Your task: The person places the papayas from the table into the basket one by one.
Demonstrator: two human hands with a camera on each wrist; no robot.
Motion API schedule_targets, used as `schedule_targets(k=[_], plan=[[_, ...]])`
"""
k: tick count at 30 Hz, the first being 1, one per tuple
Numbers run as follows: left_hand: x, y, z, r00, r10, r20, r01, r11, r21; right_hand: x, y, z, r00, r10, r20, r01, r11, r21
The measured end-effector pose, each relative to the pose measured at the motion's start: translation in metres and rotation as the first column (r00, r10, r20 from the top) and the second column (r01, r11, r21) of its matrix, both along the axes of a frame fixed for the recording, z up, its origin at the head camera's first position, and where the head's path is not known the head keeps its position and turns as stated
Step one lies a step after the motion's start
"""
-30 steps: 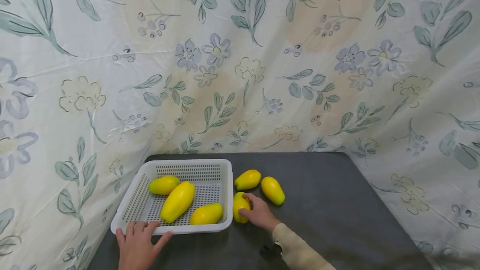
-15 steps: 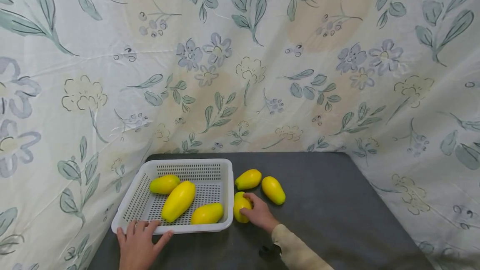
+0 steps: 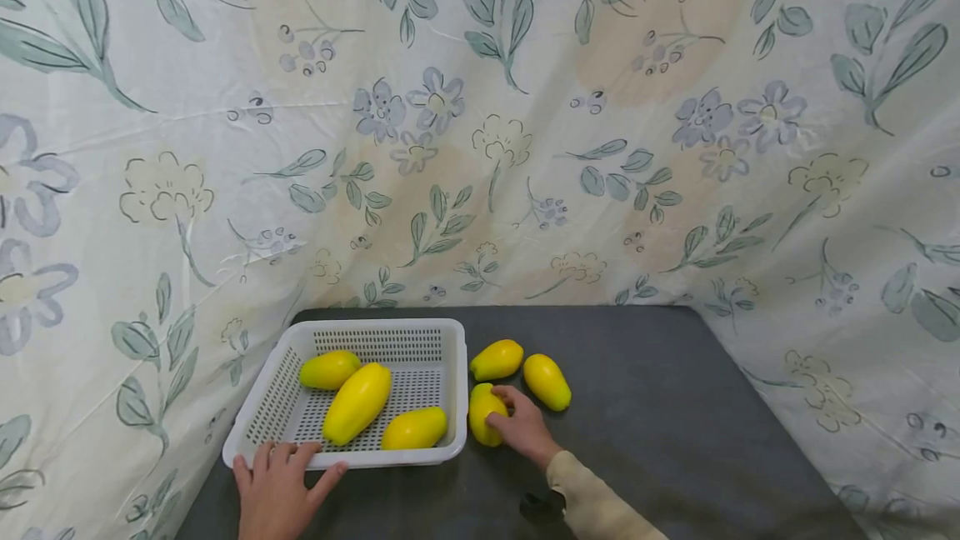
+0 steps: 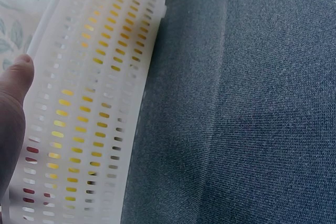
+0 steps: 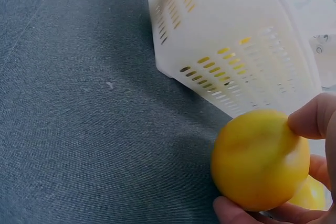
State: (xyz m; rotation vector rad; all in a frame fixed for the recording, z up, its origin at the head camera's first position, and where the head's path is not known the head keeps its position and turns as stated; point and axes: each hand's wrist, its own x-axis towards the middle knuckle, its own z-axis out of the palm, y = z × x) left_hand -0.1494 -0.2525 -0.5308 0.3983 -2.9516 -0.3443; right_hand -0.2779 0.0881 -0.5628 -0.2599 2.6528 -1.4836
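A white perforated basket (image 3: pixel 450 373) sits on the dark table and holds three yellow mango-like fruits (image 3: pixel 357 402). My left hand (image 3: pixel 276 486) rests flat on the basket's near rim (image 4: pixel 79 103), fingers straight. My right hand (image 3: pixel 525 427) grips another yellow fruit (image 3: pixel 483 413) just right of the basket; in the right wrist view the thumb and fingers curl round this fruit (image 5: pixel 260 158), beside the basket wall (image 5: pixel 231 40). Two more yellow fruits (image 3: pixel 497 359) (image 3: pixel 547 381) lie on the table just behind that hand.
The dark grey table (image 3: pixel 675 407) stretches bare to the right. A floral cloth (image 3: pixel 480 123) hangs close behind and drapes down both sides of the table.
The right hand has tightened round the fruit and turned it slightly; the fruit stays beside the basket. The left hand and the basket have not moved.
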Motion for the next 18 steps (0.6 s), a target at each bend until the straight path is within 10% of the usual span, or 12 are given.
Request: schedule_targets(k=[18], plan=[[-0.001, 0.0, -0.001, 1.0, -0.004, -0.017, 0.004, 1.0, -0.015, -0.021, 0.03, 0.09, 0.998, -0.036, -0.045, 0.029, 0.989, -0.142]])
